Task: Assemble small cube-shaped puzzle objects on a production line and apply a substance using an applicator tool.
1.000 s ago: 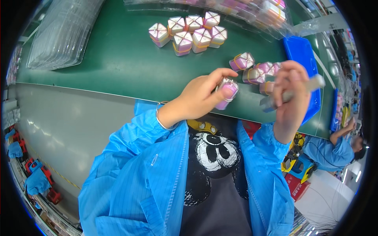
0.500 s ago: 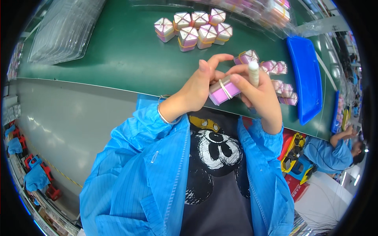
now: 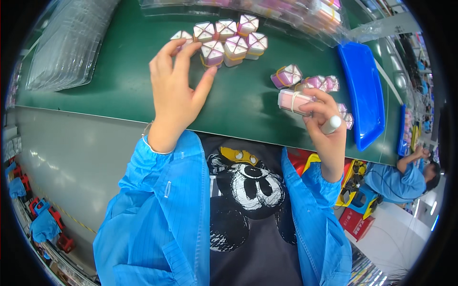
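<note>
Your left hand (image 3: 176, 90) is spread open, holding nothing, fingertips at the near edge of the cluster of banded pink boxes (image 3: 224, 40) on the green worktop (image 3: 119, 95); a careless nudge could scatter that group. Your right hand (image 3: 324, 121) is closed around a banded pink box (image 3: 295, 101) and a white marker (image 3: 331, 125) together. The doubled grip looks insecure: the box could slip and knock the loose boxes (image 3: 305, 81) beside the blue tray (image 3: 365, 95).

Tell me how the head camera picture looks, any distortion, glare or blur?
Head view: strong fisheye, so the green table edge bows and black corners ring the picture; soft glare on the clear plastic trays at upper left; the left hand, right hand and pink boxes look sharp, with little motion blur.
</note>
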